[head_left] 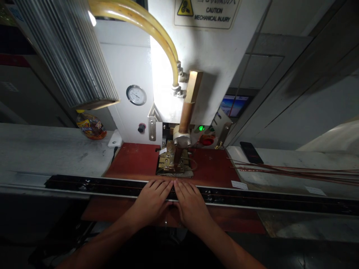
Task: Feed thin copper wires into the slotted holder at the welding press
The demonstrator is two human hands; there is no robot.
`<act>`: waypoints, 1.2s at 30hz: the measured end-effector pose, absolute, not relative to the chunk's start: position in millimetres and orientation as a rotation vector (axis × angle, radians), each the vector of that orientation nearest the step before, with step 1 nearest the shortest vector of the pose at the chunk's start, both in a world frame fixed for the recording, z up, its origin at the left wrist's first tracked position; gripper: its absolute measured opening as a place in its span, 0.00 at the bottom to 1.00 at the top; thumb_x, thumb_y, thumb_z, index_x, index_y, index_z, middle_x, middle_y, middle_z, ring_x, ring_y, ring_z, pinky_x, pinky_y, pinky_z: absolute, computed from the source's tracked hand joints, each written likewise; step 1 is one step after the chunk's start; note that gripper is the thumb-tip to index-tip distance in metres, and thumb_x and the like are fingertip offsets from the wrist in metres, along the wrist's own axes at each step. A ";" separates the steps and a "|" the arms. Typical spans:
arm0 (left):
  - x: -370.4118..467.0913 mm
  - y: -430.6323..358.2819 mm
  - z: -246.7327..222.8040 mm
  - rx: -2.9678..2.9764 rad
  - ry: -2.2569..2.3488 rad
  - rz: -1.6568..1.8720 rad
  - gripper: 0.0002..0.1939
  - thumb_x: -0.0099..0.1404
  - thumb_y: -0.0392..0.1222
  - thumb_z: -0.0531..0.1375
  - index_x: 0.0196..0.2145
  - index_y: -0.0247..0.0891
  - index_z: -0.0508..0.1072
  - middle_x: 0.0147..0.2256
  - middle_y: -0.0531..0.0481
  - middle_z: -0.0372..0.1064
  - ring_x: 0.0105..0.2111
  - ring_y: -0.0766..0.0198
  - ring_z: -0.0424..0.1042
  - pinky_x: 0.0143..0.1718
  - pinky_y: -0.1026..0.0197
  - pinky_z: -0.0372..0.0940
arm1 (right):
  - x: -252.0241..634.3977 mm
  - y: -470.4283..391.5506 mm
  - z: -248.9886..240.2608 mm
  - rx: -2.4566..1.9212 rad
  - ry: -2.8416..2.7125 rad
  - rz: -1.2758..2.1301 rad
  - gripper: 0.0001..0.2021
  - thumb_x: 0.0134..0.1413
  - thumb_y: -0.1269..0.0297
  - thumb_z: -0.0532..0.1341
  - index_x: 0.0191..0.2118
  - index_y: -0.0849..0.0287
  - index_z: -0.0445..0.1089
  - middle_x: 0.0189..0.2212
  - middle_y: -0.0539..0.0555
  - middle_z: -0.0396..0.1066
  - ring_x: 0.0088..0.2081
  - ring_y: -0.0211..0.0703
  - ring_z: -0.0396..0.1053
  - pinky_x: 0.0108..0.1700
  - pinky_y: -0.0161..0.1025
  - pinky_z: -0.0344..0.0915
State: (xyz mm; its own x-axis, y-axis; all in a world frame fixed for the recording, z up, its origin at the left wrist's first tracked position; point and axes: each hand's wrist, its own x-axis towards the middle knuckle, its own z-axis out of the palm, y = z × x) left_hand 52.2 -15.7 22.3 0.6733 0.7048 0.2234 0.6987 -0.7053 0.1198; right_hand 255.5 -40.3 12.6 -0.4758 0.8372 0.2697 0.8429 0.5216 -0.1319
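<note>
A long black strip (112,185) with pale edges lies from left to right across the bench, and a thin copper-coloured line runs along its length. My left hand (153,198) is closed over the strip near its middle, fingers across the top and thumb at the near edge. Close beside it, my right hand (190,201) grips the strip in the same way, with the fingertips of both hands almost touching. Just beyond my fingertips stands a brass-coloured fixture (169,158), under the copper rod (186,117) of a machine.
Several thin copper rods (280,170) lie on the right worktop near a black phone (251,152). A bottle (91,126) and a white box (114,139) stand at the left. Yellow hoses (146,24) arch above, beside a ribbed metal lamp housing (67,56). A pressure gauge (136,95) sits on the machine.
</note>
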 end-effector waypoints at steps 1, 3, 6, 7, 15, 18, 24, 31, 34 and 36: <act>52.2 -15.7 21.4 2.855 1.196 0.394 0.28 0.72 0.47 0.59 0.66 0.37 0.62 0.61 0.42 0.69 0.59 0.53 0.67 0.62 0.49 0.57 | 255.3 -40.2 11.7 -1.402 -2.466 -0.030 0.27 0.67 0.61 0.59 0.67 0.69 0.62 0.65 0.65 0.64 0.62 0.55 0.64 0.65 0.51 0.55; 52.1 -15.5 20.2 2.859 1.194 0.389 0.28 0.72 0.48 0.59 0.66 0.37 0.62 0.61 0.42 0.69 0.59 0.52 0.67 0.62 0.49 0.57 | 255.0 -39.7 10.5 -1.398 -2.472 -0.034 0.28 0.67 0.61 0.59 0.67 0.68 0.62 0.66 0.65 0.63 0.62 0.55 0.64 0.65 0.52 0.55; 52.3 -15.2 19.8 2.865 1.197 0.389 0.28 0.73 0.48 0.58 0.66 0.37 0.62 0.61 0.42 0.69 0.59 0.52 0.67 0.62 0.49 0.57 | 254.8 -39.4 9.7 -1.397 -2.475 -0.034 0.28 0.67 0.61 0.60 0.67 0.69 0.62 0.66 0.64 0.63 0.62 0.55 0.64 0.66 0.52 0.54; 52.5 -15.3 20.1 2.866 1.199 0.387 0.27 0.73 0.48 0.58 0.66 0.37 0.62 0.61 0.42 0.69 0.59 0.52 0.67 0.61 0.49 0.57 | 254.7 -39.6 9.6 -1.399 -2.473 -0.034 0.28 0.67 0.60 0.60 0.67 0.68 0.61 0.66 0.64 0.63 0.62 0.55 0.63 0.66 0.52 0.54; 54.0 -16.8 26.5 2.844 1.202 0.401 0.27 0.72 0.49 0.58 0.65 0.37 0.63 0.61 0.41 0.69 0.59 0.52 0.66 0.62 0.49 0.56 | 255.1 -41.9 13.5 -1.399 -2.485 -0.035 0.28 0.67 0.60 0.59 0.67 0.69 0.61 0.65 0.65 0.64 0.62 0.56 0.63 0.66 0.52 0.54; 54.0 -16.9 29.3 2.840 1.196 0.394 0.26 0.72 0.49 0.59 0.64 0.37 0.64 0.60 0.42 0.69 0.59 0.52 0.67 0.62 0.49 0.56 | 255.2 -41.3 17.7 -1.408 -2.497 -0.021 0.28 0.66 0.62 0.59 0.67 0.69 0.62 0.65 0.66 0.65 0.61 0.55 0.64 0.65 0.51 0.55; 53.7 -16.1 34.7 2.824 1.183 0.391 0.27 0.71 0.47 0.60 0.64 0.38 0.63 0.60 0.42 0.69 0.59 0.53 0.67 0.61 0.50 0.58 | 256.8 -39.4 24.7 -1.404 -2.510 0.018 0.27 0.65 0.63 0.60 0.66 0.68 0.64 0.63 0.65 0.67 0.61 0.54 0.66 0.64 0.51 0.59; 51.6 -10.9 31.7 2.806 1.194 0.403 0.29 0.71 0.53 0.60 0.65 0.40 0.63 0.60 0.42 0.70 0.58 0.53 0.68 0.60 0.50 0.60 | 263.2 -37.0 27.9 -1.397 -2.518 0.074 0.27 0.64 0.62 0.61 0.66 0.67 0.64 0.63 0.64 0.67 0.61 0.53 0.66 0.64 0.49 0.60; 48.4 -7.7 24.8 2.852 1.176 0.390 0.32 0.71 0.55 0.60 0.66 0.39 0.62 0.59 0.41 0.71 0.56 0.53 0.70 0.58 0.51 0.61 | 267.7 -35.7 30.3 -1.401 -2.520 0.087 0.29 0.62 0.62 0.63 0.66 0.67 0.64 0.63 0.65 0.68 0.61 0.54 0.67 0.63 0.50 0.62; 46.4 -6.1 21.4 2.877 1.172 0.379 0.33 0.70 0.56 0.60 0.66 0.38 0.62 0.59 0.41 0.71 0.56 0.53 0.70 0.57 0.52 0.61 | 271.0 -35.4 32.7 -1.405 -2.523 0.104 0.30 0.61 0.63 0.65 0.66 0.68 0.64 0.62 0.66 0.68 0.60 0.55 0.67 0.63 0.51 0.62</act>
